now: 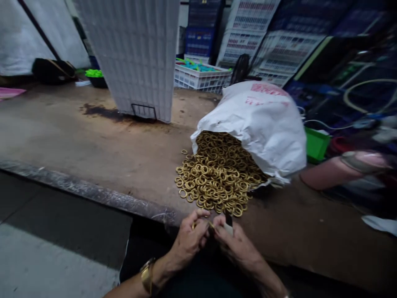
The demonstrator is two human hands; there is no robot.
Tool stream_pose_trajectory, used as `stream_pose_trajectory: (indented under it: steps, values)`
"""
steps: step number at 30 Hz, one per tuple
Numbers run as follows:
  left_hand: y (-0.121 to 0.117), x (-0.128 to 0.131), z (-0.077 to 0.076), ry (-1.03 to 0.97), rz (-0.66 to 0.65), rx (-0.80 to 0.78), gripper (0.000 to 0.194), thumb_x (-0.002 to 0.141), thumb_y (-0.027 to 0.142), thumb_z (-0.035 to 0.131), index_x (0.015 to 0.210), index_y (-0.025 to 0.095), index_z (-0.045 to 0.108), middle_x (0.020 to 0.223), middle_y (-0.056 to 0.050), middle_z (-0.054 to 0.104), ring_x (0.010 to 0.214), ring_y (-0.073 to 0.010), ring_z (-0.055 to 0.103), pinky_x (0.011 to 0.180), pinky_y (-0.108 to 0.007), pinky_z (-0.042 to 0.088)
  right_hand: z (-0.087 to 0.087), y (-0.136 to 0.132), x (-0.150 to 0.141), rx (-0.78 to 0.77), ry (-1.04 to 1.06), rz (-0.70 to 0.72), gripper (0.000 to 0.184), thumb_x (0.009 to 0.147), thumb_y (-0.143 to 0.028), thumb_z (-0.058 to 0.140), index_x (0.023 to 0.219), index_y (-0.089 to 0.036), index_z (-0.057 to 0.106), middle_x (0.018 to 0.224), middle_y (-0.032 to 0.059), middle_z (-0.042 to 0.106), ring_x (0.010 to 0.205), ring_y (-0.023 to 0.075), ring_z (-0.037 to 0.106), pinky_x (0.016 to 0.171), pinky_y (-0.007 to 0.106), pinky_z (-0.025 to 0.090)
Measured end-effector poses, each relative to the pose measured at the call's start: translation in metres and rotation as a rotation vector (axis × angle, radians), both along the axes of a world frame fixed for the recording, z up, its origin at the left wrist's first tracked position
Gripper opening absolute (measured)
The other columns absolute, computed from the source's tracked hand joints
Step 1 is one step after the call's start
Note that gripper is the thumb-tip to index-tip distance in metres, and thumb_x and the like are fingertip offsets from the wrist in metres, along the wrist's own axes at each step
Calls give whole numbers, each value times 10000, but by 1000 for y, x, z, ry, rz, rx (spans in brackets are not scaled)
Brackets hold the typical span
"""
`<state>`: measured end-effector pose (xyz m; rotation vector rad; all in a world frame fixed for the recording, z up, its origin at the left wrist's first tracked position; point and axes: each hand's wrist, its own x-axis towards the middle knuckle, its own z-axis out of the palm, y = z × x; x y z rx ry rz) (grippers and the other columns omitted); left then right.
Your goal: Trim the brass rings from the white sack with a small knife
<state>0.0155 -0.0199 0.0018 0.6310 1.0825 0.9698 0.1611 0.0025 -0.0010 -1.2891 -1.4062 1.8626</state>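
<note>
The white sack (266, 124) lies on its side on the brown worktable (77, 140), red print on its upper face; its mouth gapes toward the person, and gold-coloured rings (214, 182) fill the opening and spill out in a heap near the table's front edge; 2 or so rings lie just beside the heap, at its upper left.

Both hands are just in front of the heap; the left hand (192, 235) has its fingers curled around a gold-coloured piece (194, 225), mostly hidden, probably 1 of the rings; the right hand (231, 236) grasps a small tool (228, 223), part black and part pale, and its fingertips nearly meet the left hand's.

Behind the sack, a white slatted crate (201, 78) is filled with teal and green pieces (195, 65); farther left, a dark bowl (98, 81) holds a mound of bright green pieces (94, 73); a green bin (316, 145) is at the sack's right, its contents unclear; blue crates (200, 41) and white crates (245, 37) are stacked at the back, their contents too blurred to name.
</note>
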Motion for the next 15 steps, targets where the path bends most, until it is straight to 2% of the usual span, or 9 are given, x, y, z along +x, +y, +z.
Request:
stream_pose_trajectory:
  steps: [5,10,12,15]
  values:
    - [-1,0,-1,-33,31,-42,401,659,483,612,882,168,498,529,81,441,377,-24,308,371,-163,187,-1,-3,-6,-206,260,-7,328,749,-505,547,760,-222,382,497,-123,286,356,20,163,325,142,152]
    - [-2,2,-8,10,12,-30,333,678,486,591,739,187,458,491,94,391,360,-31,270,360,-169,177,-1,-2,-7,-280,363,-48,357,724,-505,580,754,-222,365,485,-134,298,342,8,161,321,124,162]
    - [-3,2,-9,59,20,30,325,686,485,578,698,189,446,484,93,374,369,-40,274,374,-177,204,0,-2,-7,-271,359,-58,359,723,-512,575,755,-222,365,479,-136,313,335,8,158,318,126,163]
    - [-5,1,-9,240,65,210,286,713,430,565,634,180,452,512,71,380,441,-63,329,445,-192,285,0,-2,-8,-215,287,-85,355,734,-530,542,743,-222,365,498,-127,348,332,9,165,317,135,163]
